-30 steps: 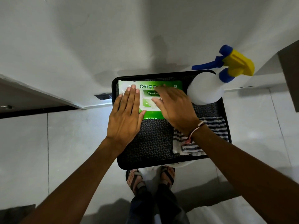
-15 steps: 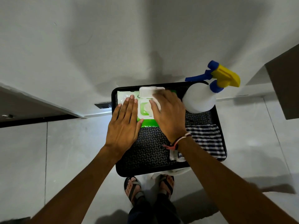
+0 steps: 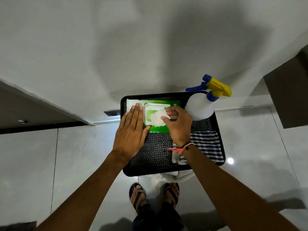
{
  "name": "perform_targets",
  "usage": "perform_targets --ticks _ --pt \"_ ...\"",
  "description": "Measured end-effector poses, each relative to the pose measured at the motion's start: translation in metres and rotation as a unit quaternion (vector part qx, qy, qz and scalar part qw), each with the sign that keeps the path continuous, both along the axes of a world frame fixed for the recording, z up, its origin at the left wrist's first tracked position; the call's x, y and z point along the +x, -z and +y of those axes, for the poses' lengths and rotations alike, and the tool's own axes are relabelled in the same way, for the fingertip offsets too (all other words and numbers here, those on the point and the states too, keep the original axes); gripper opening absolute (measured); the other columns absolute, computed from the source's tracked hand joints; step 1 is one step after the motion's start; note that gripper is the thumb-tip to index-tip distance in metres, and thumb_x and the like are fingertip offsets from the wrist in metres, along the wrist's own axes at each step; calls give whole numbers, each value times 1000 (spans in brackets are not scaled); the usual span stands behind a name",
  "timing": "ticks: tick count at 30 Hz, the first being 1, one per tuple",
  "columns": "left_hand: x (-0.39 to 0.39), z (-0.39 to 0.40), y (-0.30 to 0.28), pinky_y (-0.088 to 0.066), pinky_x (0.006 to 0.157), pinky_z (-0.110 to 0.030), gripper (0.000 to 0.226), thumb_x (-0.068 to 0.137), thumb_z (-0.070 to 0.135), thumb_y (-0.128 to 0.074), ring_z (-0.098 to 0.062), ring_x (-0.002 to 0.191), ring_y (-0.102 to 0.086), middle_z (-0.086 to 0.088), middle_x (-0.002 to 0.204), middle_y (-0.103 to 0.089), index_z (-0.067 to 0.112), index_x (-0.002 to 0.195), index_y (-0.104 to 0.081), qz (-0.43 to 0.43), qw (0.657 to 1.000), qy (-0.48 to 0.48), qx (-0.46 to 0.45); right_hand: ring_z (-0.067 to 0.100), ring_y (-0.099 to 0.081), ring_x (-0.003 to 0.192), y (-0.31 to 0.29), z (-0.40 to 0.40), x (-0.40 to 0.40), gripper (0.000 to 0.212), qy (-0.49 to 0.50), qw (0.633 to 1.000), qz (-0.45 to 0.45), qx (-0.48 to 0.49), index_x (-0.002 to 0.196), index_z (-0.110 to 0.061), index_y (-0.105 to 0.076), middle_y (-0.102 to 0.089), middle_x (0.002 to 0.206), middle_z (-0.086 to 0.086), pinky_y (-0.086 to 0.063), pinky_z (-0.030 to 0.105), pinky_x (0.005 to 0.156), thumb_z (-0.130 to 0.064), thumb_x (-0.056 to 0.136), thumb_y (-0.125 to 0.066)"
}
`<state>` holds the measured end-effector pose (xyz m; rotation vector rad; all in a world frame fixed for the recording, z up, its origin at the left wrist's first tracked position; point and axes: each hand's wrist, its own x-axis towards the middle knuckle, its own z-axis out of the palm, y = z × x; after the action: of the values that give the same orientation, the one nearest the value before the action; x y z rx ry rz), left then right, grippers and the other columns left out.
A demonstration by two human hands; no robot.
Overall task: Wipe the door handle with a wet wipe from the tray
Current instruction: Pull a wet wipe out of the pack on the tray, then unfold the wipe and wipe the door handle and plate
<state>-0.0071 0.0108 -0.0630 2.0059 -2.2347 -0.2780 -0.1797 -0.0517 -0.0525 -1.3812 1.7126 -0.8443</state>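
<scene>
A black tray [image 3: 150, 170] stands in front of me, close to a white wall. At its far left lies a green pack of wet wipes [image 3: 173, 102] with its white lid flipped up. My left hand [image 3: 130, 135] presses flat on the left part of the pack, fingers together. My right hand [image 3: 179, 125] pinches a white wet wipe [image 3: 155, 120] that sticks out of the pack's opening. The door handle is not in view.
A white spray bottle [image 3: 199, 108] with a blue and yellow trigger head stands at the tray's far right. A striped cloth [image 3: 206, 147] lies at the right side. A dark door [image 3: 30, 112] is at the left, a brown cabinet [image 3: 286, 95] at the right. My sandalled feet [image 3: 155, 195] are below.
The pack's lid went from closed to flipped open. My right hand then took hold of a wipe and has drawn it partly out. My left hand stayed pressed on the pack.
</scene>
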Motion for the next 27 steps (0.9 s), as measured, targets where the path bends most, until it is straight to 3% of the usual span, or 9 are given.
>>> perform_targets --ticks 4,7,10,13,17,20,22,25,27 --pt "-5 8 -40 -19 129 -35 62 108 34 -49 -24 158 -26 -11 169 -30 7 161 -32 233 968 -79 41 -3 -71 73 -25 12 -11 24 19 994 -96 44 91 -1 -75 -76 89 7 -57 10 70 5 72 -89" --pt "-7 3 -86 -39 122 -46 38 104 17 -61 -15 135 -55 -1 146 -58 14 142 -56 445 878 -154 84 13 -75 81 -65 14 -20 26 -50 981 -157 101 92 1 -74 -78 95 17 -64 26 77 8 71 -88" --pt "-3 -3 -140 -47 117 -46 41 97 3 -68 -20 131 -62 -7 140 -66 12 136 -62 584 772 -176 179 18 -75 83 -122 6 -24 30 -151 958 -197 145 84 -14 -71 -77 93 16 -65 29 74 10 73 -85" --pt "6 1 -194 -61 96 -43 41 94 4 -71 -24 115 -71 -12 129 -74 10 134 -67 619 735 -169 220 19 -76 83 -185 0 -20 29 -224 929 -237 174 86 -16 -69 -77 93 12 -64 33 71 8 78 -83" --pt "22 2 -263 -55 67 -26 31 87 5 -78 -14 76 -72 -9 91 -80 4 117 -76 601 756 -185 179 27 -71 86 -261 -11 -9 27 -269 917 -249 158 91 -13 -66 -72 93 13 -62 50 81 7 81 -80" --pt "39 -1 -304 -53 72 -31 35 70 20 -89 -21 78 -69 -12 88 -77 7 101 -81 586 774 -190 148 25 -75 85 -302 -21 0 26 -284 914 -257 132 99 -8 -70 -76 91 11 -66 38 70 8 81 -80" --pt "52 -1 -329 -60 72 -32 36 59 27 -93 -21 79 -71 -9 85 -77 12 90 -82 593 772 -197 117 25 -77 89 -326 -24 12 32 -293 913 -262 108 110 -4 -70 -78 102 18 -66 36 71 7 82 -80" --pt "71 0 -352 -66 74 -37 23 68 10 -92 -21 83 -75 -8 88 -76 12 84 -75 637 736 -214 78 22 -77 89 -349 -25 37 34 -294 911 -274 88 115 -6 -71 -78 104 22 -66 36 78 7 85 -77" --pt "89 2 -366 -66 71 -36 21 76 0 -86 -21 83 -77 -7 89 -79 16 77 -73 662 712 -228 49 20 -77 84 -360 -23 58 29 -290 910 -285 78 111 -7 -70 -78 97 17 -66 33 74 8 86 -75"
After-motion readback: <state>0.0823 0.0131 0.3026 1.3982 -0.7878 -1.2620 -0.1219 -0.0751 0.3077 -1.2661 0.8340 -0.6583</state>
